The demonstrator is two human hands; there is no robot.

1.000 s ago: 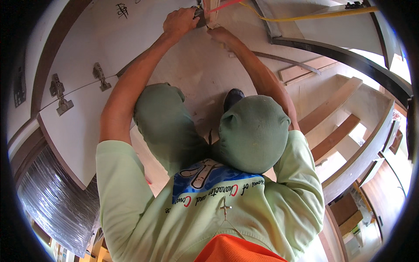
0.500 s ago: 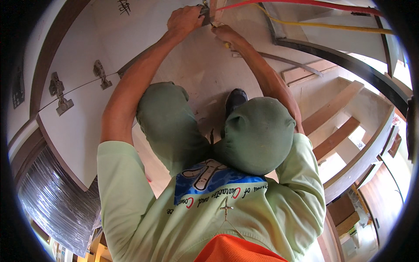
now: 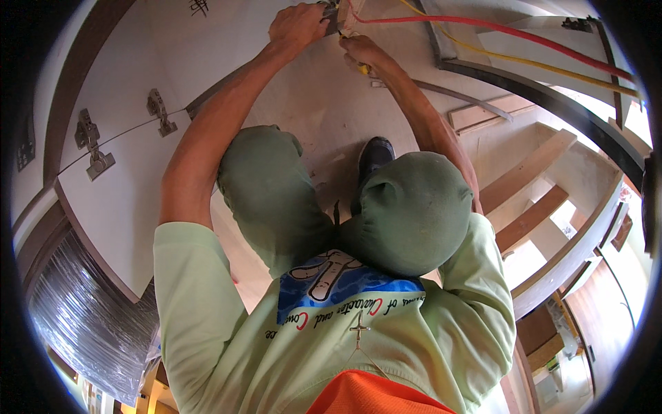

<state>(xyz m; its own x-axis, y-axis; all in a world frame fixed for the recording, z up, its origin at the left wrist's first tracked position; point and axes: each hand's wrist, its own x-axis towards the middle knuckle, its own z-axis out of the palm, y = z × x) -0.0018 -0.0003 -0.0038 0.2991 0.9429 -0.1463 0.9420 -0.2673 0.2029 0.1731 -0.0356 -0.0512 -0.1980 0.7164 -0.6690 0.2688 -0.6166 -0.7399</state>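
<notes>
1. On my feed, a wooden piece (image 3: 347,18) stands at the top edge of the view, between the two hands: just right of the left hand (image 3: 299,29) and just above the right hand (image 3: 367,54). Both look about equally near it.
2. I see the right hand folded closed around a yellow-handled tool (image 3: 364,68). The yellow shows below the palm; I judge its long axis slants up and left, toward the wood's lower end.
3. The left hand's fingers are curled, with a small dark metallic piece (image 3: 331,10) at their tips. I cannot tell whether they grip it or press on it; the frame cuts it off.
4. A red hose (image 3: 441,19) passes over the wood and off to the right, with a yellow hose (image 3: 496,52) beneath it.
5. Well below, I have a dark shoe (image 3: 376,153) between the knees.
</notes>
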